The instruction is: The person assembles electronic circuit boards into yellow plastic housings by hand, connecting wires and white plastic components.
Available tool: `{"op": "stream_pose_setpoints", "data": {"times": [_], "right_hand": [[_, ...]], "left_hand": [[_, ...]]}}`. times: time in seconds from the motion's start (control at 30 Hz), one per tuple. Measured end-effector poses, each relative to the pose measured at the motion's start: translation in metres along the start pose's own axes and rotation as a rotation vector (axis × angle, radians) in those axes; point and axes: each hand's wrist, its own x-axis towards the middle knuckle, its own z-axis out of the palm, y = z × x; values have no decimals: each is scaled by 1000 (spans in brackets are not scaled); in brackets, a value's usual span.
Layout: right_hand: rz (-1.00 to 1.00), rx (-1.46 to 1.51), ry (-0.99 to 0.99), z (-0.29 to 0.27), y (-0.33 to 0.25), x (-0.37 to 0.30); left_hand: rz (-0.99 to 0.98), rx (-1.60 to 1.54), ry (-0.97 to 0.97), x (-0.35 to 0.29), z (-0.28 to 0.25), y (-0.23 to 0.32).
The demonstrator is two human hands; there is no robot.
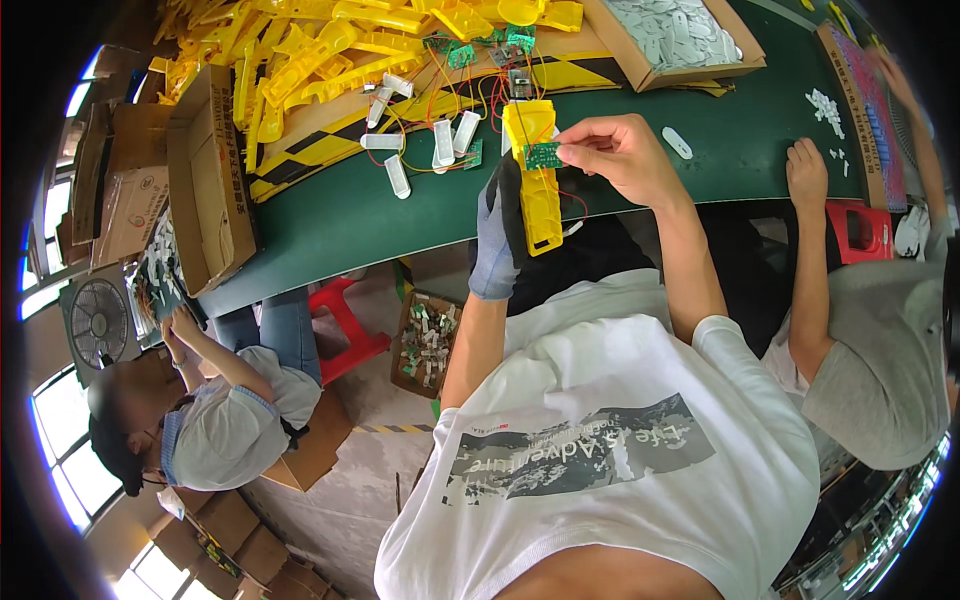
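My left hand [496,238], in a grey and black glove, is closed round a long yellow plastic shell [541,212] and holds it upright above the table's near edge. Between the thumb and fingers of my right hand [628,160] is a small green circuit board [541,156], which lies across the shell's middle. Whether the board sits down inside the shell, I cannot tell. A thin red wire [577,200] curls out beside the shell. Just beyond lie several white plastic pieces [444,142] on wires and more green circuit boards [461,56].
A large heap of yellow shells [325,65] covers the far left behind striped tape. An open carton of white pieces [680,40] stands at the back. One white oval piece [677,142] lies on the green table [340,235]. Co-workers sit at left and right, one hand [807,172] resting near my right.
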Motion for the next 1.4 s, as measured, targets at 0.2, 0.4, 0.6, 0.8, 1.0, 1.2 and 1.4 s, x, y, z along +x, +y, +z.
{"op": "stream_pose_setpoints", "data": {"times": [0.2,0.4,0.6,0.8,1.0,1.2,1.4], "right_hand": [[-5,40,59,-1,3,-2],[13,93,18,-3,4,-5],[-13,56,64,3,6,-6],[-49,1,97,2,6,-7],[-44,6,126,8,8,-6],[-74,-235,346,35,16,-7],[-162,-292,293,50,20,-11]], "left_hand": [[23,77,-24,1,1,2],[48,46,-11,1,0,2],[56,42,-9,0,1,2],[71,135,-46,0,0,3],[80,27,14,0,8,0],[184,48,177,1,8,-11],[205,0,156,0,6,-12]]}}
